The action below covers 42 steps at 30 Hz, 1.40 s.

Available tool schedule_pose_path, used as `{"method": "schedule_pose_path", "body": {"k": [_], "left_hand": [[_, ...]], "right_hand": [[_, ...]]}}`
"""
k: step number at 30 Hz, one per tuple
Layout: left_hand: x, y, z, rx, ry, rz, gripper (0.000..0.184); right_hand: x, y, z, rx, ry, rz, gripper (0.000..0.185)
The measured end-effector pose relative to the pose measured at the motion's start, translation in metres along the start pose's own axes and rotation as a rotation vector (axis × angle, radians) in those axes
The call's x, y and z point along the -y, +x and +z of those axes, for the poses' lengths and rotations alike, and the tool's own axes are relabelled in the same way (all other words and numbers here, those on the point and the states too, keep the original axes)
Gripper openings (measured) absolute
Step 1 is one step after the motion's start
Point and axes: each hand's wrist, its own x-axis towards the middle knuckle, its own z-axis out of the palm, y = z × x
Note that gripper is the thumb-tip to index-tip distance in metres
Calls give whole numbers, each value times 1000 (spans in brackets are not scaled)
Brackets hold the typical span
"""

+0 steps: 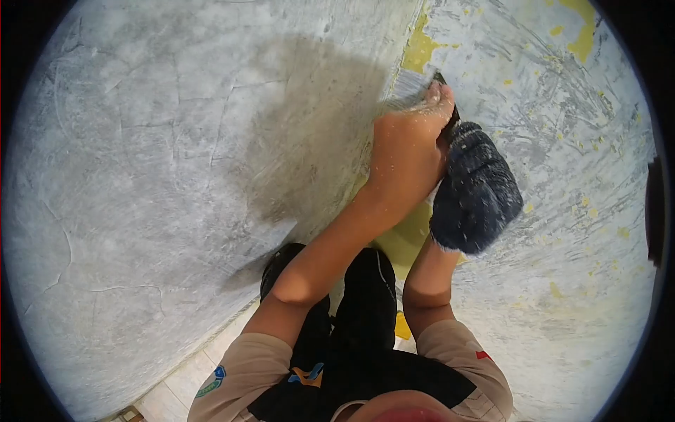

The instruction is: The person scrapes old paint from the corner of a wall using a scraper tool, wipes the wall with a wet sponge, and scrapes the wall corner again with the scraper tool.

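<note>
My left hand (pixel 415 137), bare and dusted with white flecks, is closed with its fingertips pressed along a dark, narrow scraper (pixel 453 121). My right hand (pixel 478 190) wears a dark knitted glove specked with dust. Its fingers are wrapped round the scraper's lower end, just below and to the right of my left hand. The scraper's tip lies against the right-hand wall (pixel 562 141) beside the corner, near a yellow patch (pixel 420 48). Most of the scraper is hidden by my hands.
A grey, cracked wall (pixel 155 141) meets the scuffed right-hand wall at a corner. Yellow patches show on the right-hand wall. My dark-trousered legs (pixel 365 295) stand close below. Pale floor tiles (pixel 165 401) show at the lower left, and a dark object (pixel 654 211) at the right edge.
</note>
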Motion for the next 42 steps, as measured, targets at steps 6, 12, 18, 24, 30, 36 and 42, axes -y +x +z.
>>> {"method": "schedule_pose_path", "body": {"k": [6, 12, 18, 24, 30, 36, 42], "left_hand": [[15, 4, -4, 26, 82, -36, 43], [19, 3, -17, 89, -11, -81, 48], [29, -9, -7, 56, 10, 33, 59], [51, -15, 6, 43, 25, 24, 65], [61, -19, 10, 57, 4, 84, 60], [64, -28, -1, 81, -69, 126, 56], [61, -34, -6, 199, -219, 90, 45]], "right_hand": [[6, -7, -3, 101, -177, 24, 9], [3, -20, 8, 20, -65, 0, 8], [10, -24, 4, -103, 397, 232, 18], [2, -38, -22, 33, 90, 515, 38], [-3, -34, -40, 391, -78, 658, 47], [-2, -32, -38, 375, -14, 521, 34], [10, -44, -22, 325, 111, 698, 48]]}}
